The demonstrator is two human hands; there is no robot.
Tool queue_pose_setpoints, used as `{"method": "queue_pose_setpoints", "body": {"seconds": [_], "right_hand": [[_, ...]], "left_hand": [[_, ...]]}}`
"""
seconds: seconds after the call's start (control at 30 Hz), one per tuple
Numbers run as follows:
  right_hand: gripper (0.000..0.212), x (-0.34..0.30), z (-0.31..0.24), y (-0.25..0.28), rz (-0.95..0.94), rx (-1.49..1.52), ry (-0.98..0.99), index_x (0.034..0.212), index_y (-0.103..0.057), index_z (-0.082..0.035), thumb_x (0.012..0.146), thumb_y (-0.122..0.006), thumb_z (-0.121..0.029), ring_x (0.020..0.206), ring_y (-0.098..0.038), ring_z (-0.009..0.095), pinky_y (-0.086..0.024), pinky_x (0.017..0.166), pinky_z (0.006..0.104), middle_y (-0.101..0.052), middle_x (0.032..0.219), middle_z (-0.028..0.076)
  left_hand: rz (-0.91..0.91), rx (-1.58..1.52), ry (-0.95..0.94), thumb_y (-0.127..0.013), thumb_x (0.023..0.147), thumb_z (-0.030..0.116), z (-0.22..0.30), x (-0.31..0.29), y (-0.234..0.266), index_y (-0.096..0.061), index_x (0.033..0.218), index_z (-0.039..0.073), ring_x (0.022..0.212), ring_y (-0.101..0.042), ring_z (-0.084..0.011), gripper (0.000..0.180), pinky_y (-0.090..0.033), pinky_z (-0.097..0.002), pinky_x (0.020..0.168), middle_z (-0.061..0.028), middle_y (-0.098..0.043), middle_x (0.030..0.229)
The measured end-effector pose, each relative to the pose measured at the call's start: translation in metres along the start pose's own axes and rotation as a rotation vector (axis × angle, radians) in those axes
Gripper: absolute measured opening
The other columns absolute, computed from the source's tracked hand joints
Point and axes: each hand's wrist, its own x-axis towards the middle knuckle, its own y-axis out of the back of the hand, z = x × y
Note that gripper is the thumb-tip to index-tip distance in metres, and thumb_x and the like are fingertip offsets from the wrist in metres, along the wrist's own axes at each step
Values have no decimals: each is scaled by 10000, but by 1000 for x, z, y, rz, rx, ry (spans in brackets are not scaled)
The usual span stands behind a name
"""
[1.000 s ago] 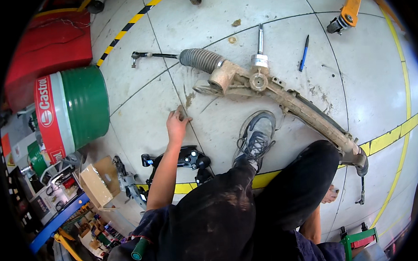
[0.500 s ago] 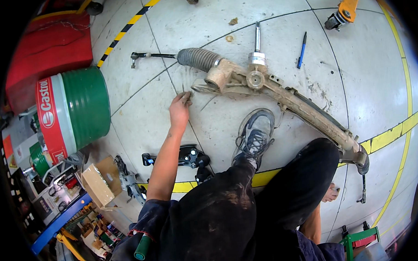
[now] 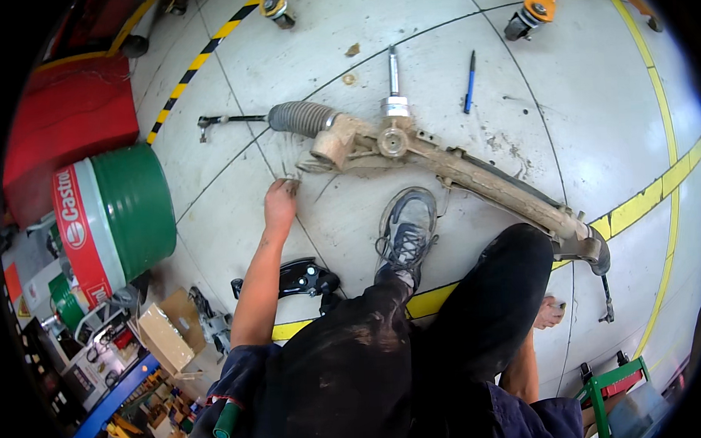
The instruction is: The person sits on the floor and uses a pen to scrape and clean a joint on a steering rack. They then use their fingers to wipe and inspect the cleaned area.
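A dirty steering rack (image 3: pixel 488 185) lies slantwise on the floor ahead of me. Its ribbed rubber boot (image 3: pixel 302 119) and a thin tie rod (image 3: pixel 243 118) are at the left; a bright input shaft (image 3: pixel 394 74) points away from me. My left hand (image 3: pixel 279 204) is low over the floor, just short of the rack's left bracket. Its fingers are curled together, and anything between them is hidden. Beside my right knee, my right hand (image 3: pixel 549 312) has its fingers bent, near the rack's right end; I cannot make out anything inside it. My shoe (image 3: pixel 407 232) stands between hand and rack.
A black control arm (image 3: pixel 298 276) lies by my left forearm. Left of it stand an open cardboard box (image 3: pixel 169 333) and a green drum (image 3: pixel 134 211). A blue pen (image 3: pixel 470 83) lies beyond the rack. Orange wheeled legs (image 3: pixel 540 4) stand at the far right, a green-framed stand (image 3: pixel 615 387) near right.
The whole view has shifted, carrying the rack, pen and floor lines leftward. Both hands keep nearly the same places beside the rack, with their fingers still bent.
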Motion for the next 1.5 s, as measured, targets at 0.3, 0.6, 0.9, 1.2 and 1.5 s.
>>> {"method": "queue_pose_setpoints", "body": {"seconds": [0.3, 0.6, 0.9, 1.2, 1.5], "right_hand": [[506, -12, -2, 12, -61, 57, 51, 1360, -498, -178, 924, -449, -429, 1297, -443, 321, -402, 1003, 530, -456, 1397, 81], [476, -7, -3, 20, 3, 77, 59, 1338, -510, -208, 923, -468, -438, 1285, -458, 286, -397, 1015, 504, -473, 1391, 38], [492, -21, -11, 26, -97, 45, 20, 1372, -482, -180, 950, -429, -426, 1313, -419, 315, -372, 1034, 519, -432, 1421, 74], [489, -15, -9, 23, -61, 81, 51, 1356, -499, -191, 942, -433, -443, 1304, -426, 318, -385, 1022, 520, -436, 1420, 75], [470, -12, -3, 7, -1, 33, 35, 1320, -523, -212, 917, -450, -442, 1264, -468, 286, -411, 989, 500, -474, 1378, 41]], "left_hand": [[22, -140, 317, -650, 848, 48, 4, 3, 9, -740, 917, 5, 786, -681, -216, 122, -519, -313, 723, -142, -702, 867], [490, -736, 257, -662, 901, 18, 142, 26, 99, -705, 979, -38, 816, -606, -110, 105, -504, -258, 718, -59, -691, 928], [130, -779, -70, -686, 872, -29, 208, 36, 71, -689, 1013, -50, 836, -604, -77, 143, -493, -219, 743, -40, -674, 955], [80, -759, 19, -682, 867, -15, 210, 49, 39, -683, 1009, -39, 846, -612, -88, 144, -520, -244, 773, -48, -688, 947], [106, -655, 8, -701, 842, -5, 214, 49, 35, -680, 1038, -13, 865, -662, -129, 198, -556, -279, 769, -92, -700, 963]]}}
